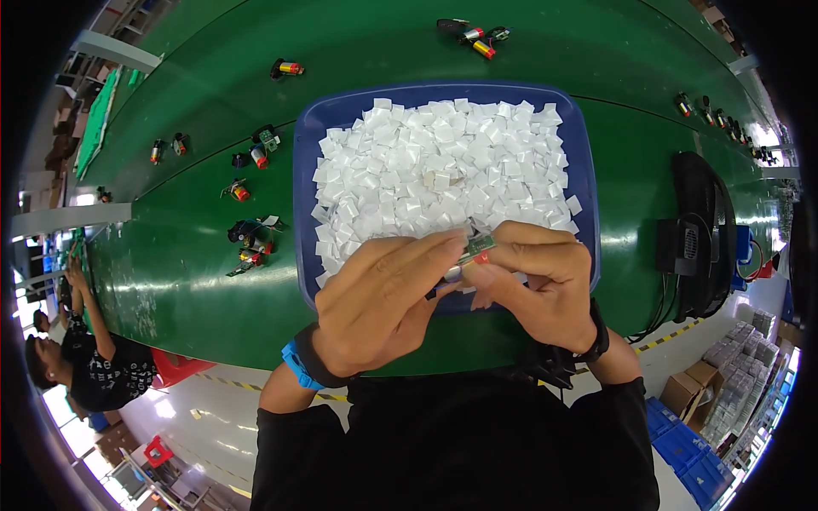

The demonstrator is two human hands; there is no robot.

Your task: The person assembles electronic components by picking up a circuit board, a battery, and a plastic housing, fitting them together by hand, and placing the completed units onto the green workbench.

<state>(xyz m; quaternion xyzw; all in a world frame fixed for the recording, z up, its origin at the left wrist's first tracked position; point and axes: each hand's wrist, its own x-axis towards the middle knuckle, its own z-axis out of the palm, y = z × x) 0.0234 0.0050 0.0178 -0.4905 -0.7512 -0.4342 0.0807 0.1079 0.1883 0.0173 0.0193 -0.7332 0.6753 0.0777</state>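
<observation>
In front of me, over the near edge of a blue tray [304, 187], my left hand [375, 294] and my right hand [545, 268] meet with fingers closed on a small green circuit board [480, 248]. A bit of red and a silvery part show right beneath the board between the fingertips; the rest is covered by my fingers. Many small white square pieces [409, 162] fill the tray in a loose heap. One brownish piece [441, 180] lies among them.
Battery-and-board assemblies lie on the green table: a cluster [253, 243] left of the tray, a group [479, 41] behind it, and a row [720, 117] far right. A black bag [703, 221] and a black box [677, 247] stand right. Another person [94, 366] sits at left.
</observation>
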